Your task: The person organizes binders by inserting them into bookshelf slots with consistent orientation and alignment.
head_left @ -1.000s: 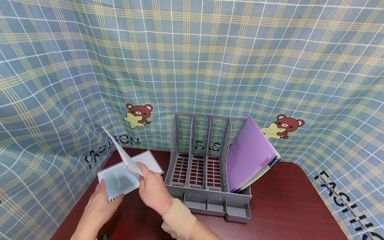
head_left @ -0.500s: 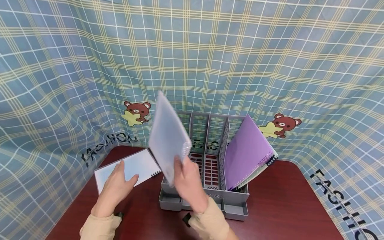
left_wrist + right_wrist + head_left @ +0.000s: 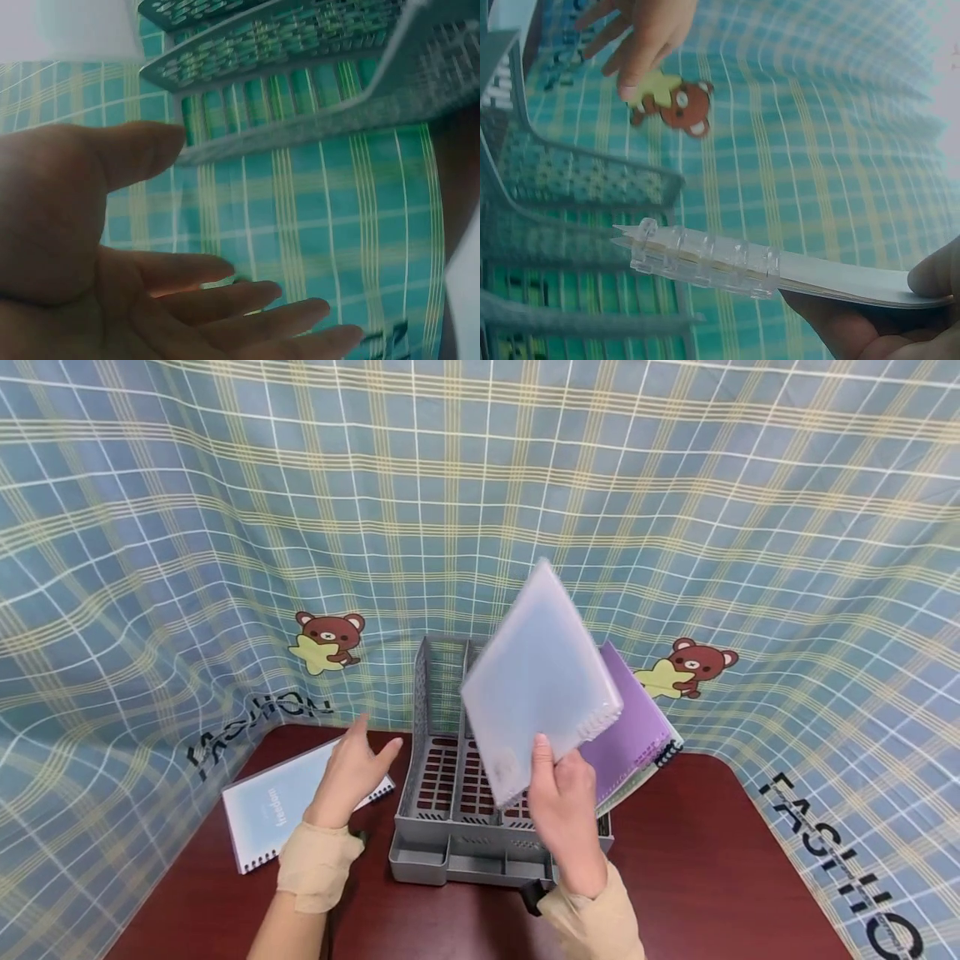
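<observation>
My right hand (image 3: 562,797) pinches a ring-bound notebook (image 3: 536,681) with a translucent cover, thumb on the near face. It is held up, tilted, in front of the grey file organizer (image 3: 431,831). Clear plastic rings (image 3: 705,259) line its edge in the right wrist view. My left hand (image 3: 352,777), fingers spread and holding nothing, is over a pale blue spiral notebook (image 3: 273,810) lying on the table at the left. The left wrist view shows that hand's straight fingers beside the organizer's perforated dividers (image 3: 270,45).
A purple spiral notebook (image 3: 626,735) leans in the organizer's right end, with another pale one behind it. Small compartments (image 3: 476,864) run along the organizer's front. A plaid curtain (image 3: 420,527) surrounds the dark red table (image 3: 712,860).
My right hand has lifted the translucent notebook off to the right, from the left side to before the organizer. My left hand has let go of the blue notebook and moved right.
</observation>
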Available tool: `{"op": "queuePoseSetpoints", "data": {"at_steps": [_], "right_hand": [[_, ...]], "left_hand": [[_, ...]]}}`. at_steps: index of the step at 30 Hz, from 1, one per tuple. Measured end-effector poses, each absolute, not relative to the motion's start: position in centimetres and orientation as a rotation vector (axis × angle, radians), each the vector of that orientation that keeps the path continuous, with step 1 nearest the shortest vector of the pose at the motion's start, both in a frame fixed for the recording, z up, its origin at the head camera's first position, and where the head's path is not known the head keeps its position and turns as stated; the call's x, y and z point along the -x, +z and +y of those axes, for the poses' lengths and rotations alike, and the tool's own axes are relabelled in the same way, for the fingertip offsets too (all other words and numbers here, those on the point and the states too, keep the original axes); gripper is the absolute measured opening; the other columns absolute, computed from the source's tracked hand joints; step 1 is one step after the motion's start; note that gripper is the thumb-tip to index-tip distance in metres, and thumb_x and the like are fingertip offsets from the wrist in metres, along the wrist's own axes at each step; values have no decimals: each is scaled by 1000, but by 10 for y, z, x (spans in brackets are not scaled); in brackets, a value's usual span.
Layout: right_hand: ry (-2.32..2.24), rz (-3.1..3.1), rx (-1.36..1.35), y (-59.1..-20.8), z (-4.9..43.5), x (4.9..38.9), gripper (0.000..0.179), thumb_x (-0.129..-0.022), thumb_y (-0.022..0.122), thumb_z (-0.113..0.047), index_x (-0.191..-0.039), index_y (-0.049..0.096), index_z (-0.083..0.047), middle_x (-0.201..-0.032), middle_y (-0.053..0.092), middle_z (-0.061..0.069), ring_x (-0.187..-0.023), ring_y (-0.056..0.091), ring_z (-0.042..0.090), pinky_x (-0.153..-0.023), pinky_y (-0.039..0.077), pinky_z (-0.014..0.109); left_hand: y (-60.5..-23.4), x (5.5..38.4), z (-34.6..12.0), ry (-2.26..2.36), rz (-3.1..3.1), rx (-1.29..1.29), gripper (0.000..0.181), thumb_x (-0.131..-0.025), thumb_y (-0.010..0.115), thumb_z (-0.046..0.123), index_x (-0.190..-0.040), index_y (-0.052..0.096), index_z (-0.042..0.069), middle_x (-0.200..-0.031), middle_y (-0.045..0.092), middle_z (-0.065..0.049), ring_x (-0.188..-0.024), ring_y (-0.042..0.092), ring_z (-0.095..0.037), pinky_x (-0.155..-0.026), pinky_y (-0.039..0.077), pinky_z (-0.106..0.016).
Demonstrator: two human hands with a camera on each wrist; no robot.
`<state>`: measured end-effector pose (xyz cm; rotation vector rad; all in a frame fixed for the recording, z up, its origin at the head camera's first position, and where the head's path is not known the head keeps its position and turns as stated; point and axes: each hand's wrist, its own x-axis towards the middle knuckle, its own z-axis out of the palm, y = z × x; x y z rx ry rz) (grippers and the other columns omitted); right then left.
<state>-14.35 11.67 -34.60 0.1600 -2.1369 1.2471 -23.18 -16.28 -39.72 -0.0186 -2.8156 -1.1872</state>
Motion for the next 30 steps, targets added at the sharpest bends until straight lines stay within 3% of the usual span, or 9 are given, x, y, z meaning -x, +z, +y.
{"op": "queuePoseSetpoints", "data": {"at_steps": [3, 4, 8, 11, 14, 16, 20, 24, 30], "right_hand": [[1171, -2125, -81, -344, 130, 140, 37, -110, 50, -21, -85, 69, -1, -77, 65, 15, -74, 66, 32, -70, 52, 52], [1152, -2125, -52, -344, 134, 139, 40, -109, 50, -21, -80, 67, -1, -73, 62, 15, -71, 64, 33, -70, 52, 53], [1122, -2142, 13, -346, 147, 138, 40, -110, 48, -25, -85, 67, 0, -76, 62, 18, -74, 64, 39, -72, 51, 55], [1146, -2156, 33, -350, 154, 139, 39, -111, 46, -27, -100, 70, 1, -87, 69, 21, -84, 68, 42, -77, 53, 57], [1162, -2156, 57, -355, 159, 140, 39, -111, 46, -27, -107, 71, 3, -98, 72, 24, -94, 70, 45, -83, 53, 60], [1167, -2159, 77, -359, 161, 142, 39, -111, 46, -27, -108, 71, 4, -101, 72, 25, -97, 69, 46, -85, 52, 61], [1169, -2167, 110, -369, 164, 148, 38, -111, 45, -26, -112, 70, 3, -105, 73, 26, -102, 69, 46, -88, 52, 62], [1175, -2169, 140, -381, 164, 155, 37, -111, 45, -26, -112, 69, 2, -105, 73, 26, -104, 69, 46, -89, 52, 61], [1188, -2172, 155, -394, 158, 167, 35, -110, 47, -25, -110, 69, 1, -102, 73, 26, -103, 70, 45, -87, 52, 62]], "left_hand": [[-400, 246, -151, -1248, -2792, 15, 87, -105, 57, 41, -165, 11, -1, -160, 32, -34, -141, 42, -52, -109, 40, -65], [-401, 250, -148, -1256, -2783, 20, 85, -105, 57, 40, -165, 12, -1, -165, 25, -32, -145, 37, -51, -110, 39, -66], [-405, 265, -138, -1282, -2773, 13, 82, -107, 56, 38, -165, 13, -1, -153, 43, -34, -121, 60, -50, -100, 47, -62], [-407, 274, -134, -1300, -2769, 22, 79, -107, 55, 36, -164, 14, -2, -154, 41, -34, -124, 58, -50, -100, 47, -61], [-407, 282, -130, -1325, -2759, 44, 77, -108, 53, 34, -164, 15, -2, -163, 28, -32, -141, 42, -52, -106, 44, -62], [-407, 287, -126, -1333, -2755, 54, 75, -108, 52, 33, -164, 16, -2, -162, 31, -32, -139, 44, -51, -104, 46, -61], [-408, 294, -118, -1301, -2743, 48, 67, -110, 49, 26, -163, 21, -3, -155, 41, -32, -120, 61, -47, -86, 53, -53], [-409, 298, -111, -1269, -2722, 63, 53, -111, 43, 21, -158, 35, -2, -145, 53, -30, -101, 67, -41, -74, 52, -47], [-411, 303, -108, -1225, -2677, 74, 41, -110, 40, 13, -144, 50, -7, -132, 60, -32, -110, 64, -46, -85, 53, -54]]}}
